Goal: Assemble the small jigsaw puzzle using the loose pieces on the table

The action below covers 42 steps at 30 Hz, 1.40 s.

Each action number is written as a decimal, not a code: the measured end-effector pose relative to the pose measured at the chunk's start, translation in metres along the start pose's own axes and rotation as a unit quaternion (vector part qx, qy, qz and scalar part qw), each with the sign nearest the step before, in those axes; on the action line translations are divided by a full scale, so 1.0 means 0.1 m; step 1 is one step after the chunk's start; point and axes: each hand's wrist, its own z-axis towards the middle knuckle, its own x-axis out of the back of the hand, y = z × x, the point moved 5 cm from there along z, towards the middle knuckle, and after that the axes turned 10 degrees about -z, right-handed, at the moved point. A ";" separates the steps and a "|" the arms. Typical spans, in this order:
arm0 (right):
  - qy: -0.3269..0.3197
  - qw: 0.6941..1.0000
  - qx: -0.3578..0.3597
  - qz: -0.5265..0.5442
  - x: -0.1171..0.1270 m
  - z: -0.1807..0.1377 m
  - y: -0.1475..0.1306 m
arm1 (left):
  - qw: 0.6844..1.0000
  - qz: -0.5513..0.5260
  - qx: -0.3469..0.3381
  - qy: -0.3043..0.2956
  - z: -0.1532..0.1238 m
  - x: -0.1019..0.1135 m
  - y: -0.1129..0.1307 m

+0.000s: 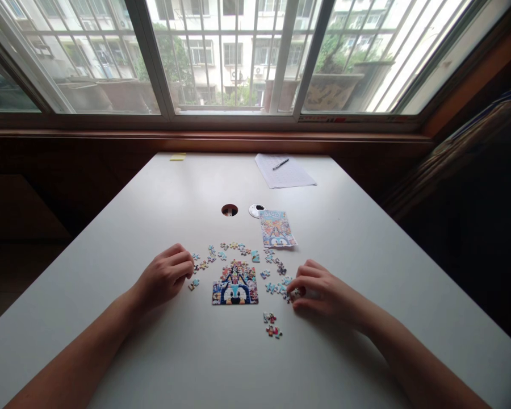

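A partly assembled jigsaw puzzle (235, 289) lies flat on the white table, its lower part showing a blue cartoon dog face. My left hand (170, 272) rests left of it with curled fingers, beside loose puzzle pieces (203, 265); whatever is under its fingertips is hidden. To the right, my right hand (319, 288) hovers low over a cluster of puzzle pieces (276, 288), thumb and fingers apart around a few of them. Two small joined clumps (273, 331) lie nearer to me. Behind the puzzle is a printed reference picture (276, 228) with the same design.
More loose pieces (236, 246) form an arc behind the puzzle. Farther back, the white table (187, 193) has a round cable hole (229, 210) and a ring-shaped cover (256, 211). Paper sheets (283, 173) with a pen (280, 164) and a yellow note (177, 157) lie near the window.
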 end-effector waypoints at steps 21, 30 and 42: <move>0.023 0.999 0.016 -0.026 -0.02 0.03 -0.11 | 1.000 0.001 -0.002 0.002 0.02 0.01 0.03; 0.035 0.998 0.032 -0.033 -0.03 0.03 -0.12 | 1.000 -0.002 -0.002 -0.002 0.02 0.00 0.02; 0.033 0.998 0.041 -0.035 -0.01 0.03 -0.16 | 1.000 0.002 0.001 -0.003 0.00 0.00 0.00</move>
